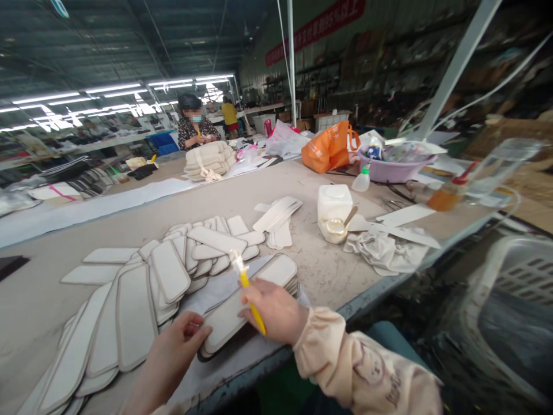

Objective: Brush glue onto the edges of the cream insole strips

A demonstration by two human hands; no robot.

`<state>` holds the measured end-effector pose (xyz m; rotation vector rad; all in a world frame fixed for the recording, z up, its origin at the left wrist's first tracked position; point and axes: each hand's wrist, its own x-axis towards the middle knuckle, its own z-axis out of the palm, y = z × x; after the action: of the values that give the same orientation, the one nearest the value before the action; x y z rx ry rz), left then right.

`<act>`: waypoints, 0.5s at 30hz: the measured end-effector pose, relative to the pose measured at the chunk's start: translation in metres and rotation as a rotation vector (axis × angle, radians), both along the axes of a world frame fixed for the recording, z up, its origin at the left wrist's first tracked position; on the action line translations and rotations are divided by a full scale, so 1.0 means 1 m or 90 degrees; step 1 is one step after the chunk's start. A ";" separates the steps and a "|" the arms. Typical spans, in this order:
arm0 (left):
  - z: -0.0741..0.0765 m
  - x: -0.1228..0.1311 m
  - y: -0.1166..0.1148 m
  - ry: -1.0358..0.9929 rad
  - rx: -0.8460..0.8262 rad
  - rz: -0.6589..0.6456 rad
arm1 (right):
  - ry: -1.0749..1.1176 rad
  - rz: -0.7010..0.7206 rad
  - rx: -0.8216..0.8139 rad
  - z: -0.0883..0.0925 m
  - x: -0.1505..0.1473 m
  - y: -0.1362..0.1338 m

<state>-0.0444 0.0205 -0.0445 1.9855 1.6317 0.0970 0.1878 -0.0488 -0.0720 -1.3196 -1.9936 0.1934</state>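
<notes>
My right hand (273, 311) is closed around a yellow-handled brush (248, 288), whose pale bristles point up and away from me. My left hand (179, 346) presses its fingertips on the near end of a long white padded piece (246, 305) that lies on top of a stack at the table's front edge. Many similar white pieces (168, 271) lie fanned out in overlapping rows to the left and behind. A white glue jar (333, 208) with a stick in its open front stands further back on the right.
A crumpled grey rag (382, 251) and white strips lie near the jar. An orange bag (329, 147), a purple basin (391, 170) and a squeeze bottle (362, 180) sit at the far right. Another person (194, 124) works at the far end. A plastic crate (514, 305) stands beside the table.
</notes>
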 end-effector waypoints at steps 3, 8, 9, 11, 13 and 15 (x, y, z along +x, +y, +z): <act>0.000 0.000 0.001 0.003 -0.006 -0.005 | -0.042 0.076 -0.011 -0.009 -0.017 -0.004; -0.001 0.000 0.001 -0.008 -0.002 -0.009 | -0.042 -0.018 -0.046 -0.013 0.012 -0.006; -0.001 0.000 0.001 -0.011 -0.001 -0.012 | -0.038 -0.047 -0.053 -0.012 0.022 -0.006; 0.000 0.001 0.000 -0.010 -0.002 -0.019 | -0.038 -0.104 -0.063 -0.011 0.044 -0.005; 0.002 0.002 -0.002 0.003 -0.003 -0.020 | -0.034 -0.176 -0.076 -0.011 0.061 -0.004; 0.003 0.003 -0.004 0.018 -0.003 -0.023 | -0.012 -0.266 -0.100 -0.012 0.073 -0.003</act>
<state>-0.0416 0.0168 -0.0411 2.0195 1.6114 0.0519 0.2607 -0.0520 -0.0841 -1.8096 -1.6981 0.1402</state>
